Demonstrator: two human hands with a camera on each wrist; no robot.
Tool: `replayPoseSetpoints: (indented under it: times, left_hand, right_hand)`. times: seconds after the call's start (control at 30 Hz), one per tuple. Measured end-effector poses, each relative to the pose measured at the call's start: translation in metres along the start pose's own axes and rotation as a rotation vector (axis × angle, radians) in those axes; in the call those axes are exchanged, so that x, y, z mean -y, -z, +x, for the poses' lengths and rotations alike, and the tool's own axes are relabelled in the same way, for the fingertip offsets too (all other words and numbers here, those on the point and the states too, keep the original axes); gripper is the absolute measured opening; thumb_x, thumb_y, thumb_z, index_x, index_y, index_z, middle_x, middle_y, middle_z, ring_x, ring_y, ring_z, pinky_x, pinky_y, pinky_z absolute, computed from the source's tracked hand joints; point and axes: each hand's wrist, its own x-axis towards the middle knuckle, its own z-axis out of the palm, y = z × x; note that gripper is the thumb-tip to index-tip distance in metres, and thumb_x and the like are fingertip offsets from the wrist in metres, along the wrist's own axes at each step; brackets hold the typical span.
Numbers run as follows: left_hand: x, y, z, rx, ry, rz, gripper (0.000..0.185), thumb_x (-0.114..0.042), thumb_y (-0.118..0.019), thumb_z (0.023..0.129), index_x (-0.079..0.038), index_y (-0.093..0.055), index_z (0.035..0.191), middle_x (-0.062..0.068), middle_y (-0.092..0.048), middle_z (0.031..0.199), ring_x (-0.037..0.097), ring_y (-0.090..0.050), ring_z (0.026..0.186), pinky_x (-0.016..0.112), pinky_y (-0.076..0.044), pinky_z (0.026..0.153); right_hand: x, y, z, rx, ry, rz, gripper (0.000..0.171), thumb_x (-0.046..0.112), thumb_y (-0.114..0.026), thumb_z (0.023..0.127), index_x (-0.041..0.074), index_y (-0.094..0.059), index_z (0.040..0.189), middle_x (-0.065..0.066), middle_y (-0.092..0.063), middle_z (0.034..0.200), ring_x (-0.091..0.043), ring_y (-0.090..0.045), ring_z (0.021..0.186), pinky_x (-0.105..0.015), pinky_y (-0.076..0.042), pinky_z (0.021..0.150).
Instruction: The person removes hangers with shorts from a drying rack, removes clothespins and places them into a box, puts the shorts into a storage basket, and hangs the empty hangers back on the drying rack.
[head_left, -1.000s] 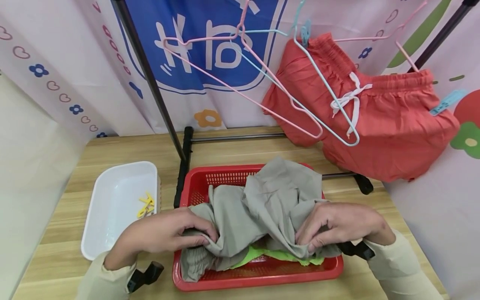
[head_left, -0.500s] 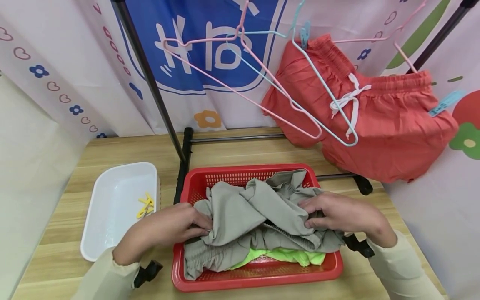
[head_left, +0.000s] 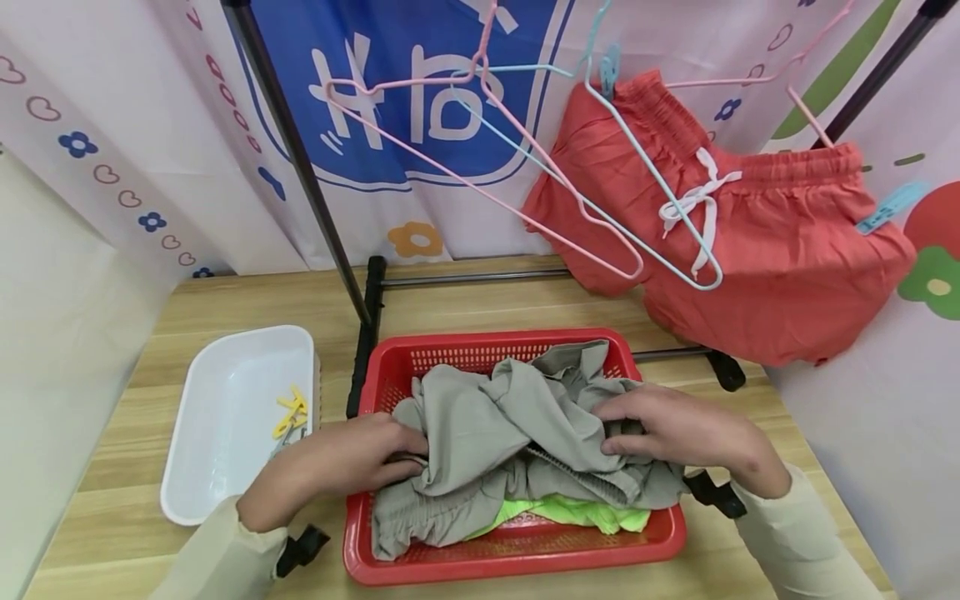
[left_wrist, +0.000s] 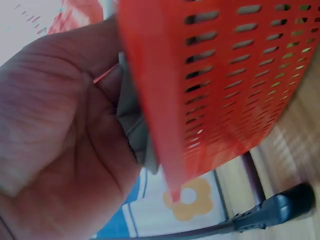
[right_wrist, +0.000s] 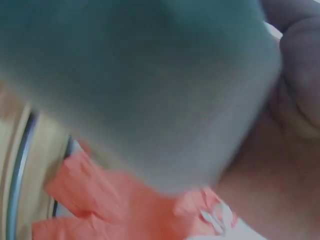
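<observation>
A crumpled grey garment with gathered elastic edges lies in the red basket. My left hand grips its left side between thumb and fingers, close to the basket's left rim. In the left wrist view a fold of grey cloth shows beside the palm, and the fingertips are hidden behind the rim. My right hand pinches the garment's right side. Blurred grey cloth fills much of the right wrist view. Under the garment, bright green cloth pokes out at the front.
A white tray holding yellow clips sits at left. Behind the basket stands a black rack. From above hang a pink hanger, a light-blue hanger and coral shorts with a blue clothespin.
The raised grey cloth at the back right has dropped and folded into the basket, uncovering a gathered edge. My right hand has shifted slightly up and back. The last half second shows little movement.
</observation>
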Motion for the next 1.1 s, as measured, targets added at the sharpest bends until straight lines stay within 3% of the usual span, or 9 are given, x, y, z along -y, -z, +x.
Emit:
replayPoseSetpoints:
  times: [0.13,0.27,0.37,0.47,0.57,0.73,0.9,0.97,1.1]
  left_hand:
    - [-0.003,0.009,-0.011,-0.088,-0.005,0.048,0.010,-0.015,-0.071,0.100,-0.019,-0.076,0.107,-0.014,-0.070,0.100,0.003,-0.065,0.092,0.029,-0.059,0.083]
    - [-0.006,0.020,-0.025,-0.178,0.063,0.112,0.021,-0.014,-0.074,0.097,-0.014,-0.079,0.117,-0.006,-0.073,0.116,0.016,-0.068,0.111,0.041,-0.058,0.092]
    - [-0.007,0.025,-0.034,-0.221,0.120,0.128,0.022,-0.012,-0.077,0.094,-0.012,-0.078,0.116,-0.002,-0.074,0.116,0.018,-0.070,0.108,0.042,-0.059,0.090]
    - [-0.007,0.027,-0.039,-0.206,0.159,0.069,0.026,-0.015,-0.078,0.094,-0.012,-0.077,0.119,-0.003,-0.073,0.115,0.012,-0.069,0.099,0.035,-0.060,0.083]
    - [-0.008,0.027,-0.041,-0.150,0.178,-0.028,0.032,-0.021,-0.078,0.094,-0.013,-0.074,0.125,-0.004,-0.073,0.116,0.006,-0.065,0.087,0.027,-0.058,0.074]
    - [-0.006,0.020,-0.038,-0.050,0.132,-0.091,0.032,-0.022,-0.071,0.100,-0.009,-0.072,0.130,-0.003,-0.072,0.119,0.002,-0.059,0.076,0.024,-0.053,0.066]
    - [-0.006,0.007,-0.033,0.002,0.044,-0.049,0.032,-0.018,-0.065,0.104,-0.006,-0.070,0.133,-0.001,-0.070,0.125,0.002,-0.065,0.097,0.029,-0.058,0.083]
    - [-0.006,0.003,-0.031,0.005,0.028,-0.031,0.034,-0.018,-0.064,0.104,-0.006,-0.068,0.135,0.001,-0.068,0.129,0.006,-0.064,0.111,0.034,-0.058,0.091]
    - [-0.007,-0.002,-0.028,0.015,0.033,-0.012,0.038,-0.022,-0.064,0.105,-0.005,-0.066,0.138,0.002,-0.066,0.133,0.012,-0.062,0.119,0.039,-0.055,0.097]
  right_hand:
    - [0.002,0.014,-0.016,-0.190,-0.035,-0.053,0.026,0.014,-0.072,0.099,0.015,-0.074,0.124,0.009,-0.072,0.119,-0.006,-0.067,0.099,-0.031,-0.058,0.080]
    - [0.001,0.027,-0.037,-0.360,-0.111,-0.081,0.027,0.002,-0.073,0.095,0.013,-0.076,0.120,0.007,-0.074,0.111,-0.004,-0.069,0.088,-0.023,-0.057,0.072]
    - [-0.002,0.031,-0.048,-0.413,-0.173,-0.115,0.025,0.001,-0.074,0.094,0.013,-0.077,0.115,0.010,-0.075,0.102,-0.003,-0.068,0.082,-0.019,-0.056,0.068]
    - [-0.005,0.030,-0.054,-0.369,-0.188,-0.084,0.021,0.000,-0.073,0.095,0.013,-0.077,0.112,0.013,-0.073,0.096,-0.002,-0.067,0.078,-0.020,-0.055,0.065]
    - [-0.007,0.027,-0.053,-0.255,-0.157,0.009,0.021,0.002,-0.070,0.097,0.011,-0.076,0.115,0.010,-0.074,0.102,-0.004,-0.069,0.081,-0.023,-0.057,0.068]
    - [-0.006,0.017,-0.039,-0.092,-0.109,0.097,0.026,0.012,-0.063,0.104,0.012,-0.072,0.128,0.004,-0.072,0.119,-0.005,-0.068,0.094,-0.024,-0.057,0.077]
    - [-0.003,0.007,-0.026,0.044,-0.123,0.190,0.032,0.020,-0.059,0.107,0.010,-0.066,0.137,0.015,-0.061,0.087,-0.001,-0.056,0.071,-0.022,-0.050,0.064]
    - [-0.002,0.005,-0.024,0.078,-0.118,0.191,0.035,0.022,-0.059,0.107,0.008,-0.065,0.139,0.016,-0.062,0.089,-0.001,-0.058,0.075,-0.023,-0.052,0.067]
    - [-0.002,-0.002,-0.019,0.095,-0.047,0.094,0.036,0.025,-0.060,0.107,0.005,-0.066,0.137,0.001,-0.068,0.129,-0.009,-0.064,0.111,-0.033,-0.056,0.091]
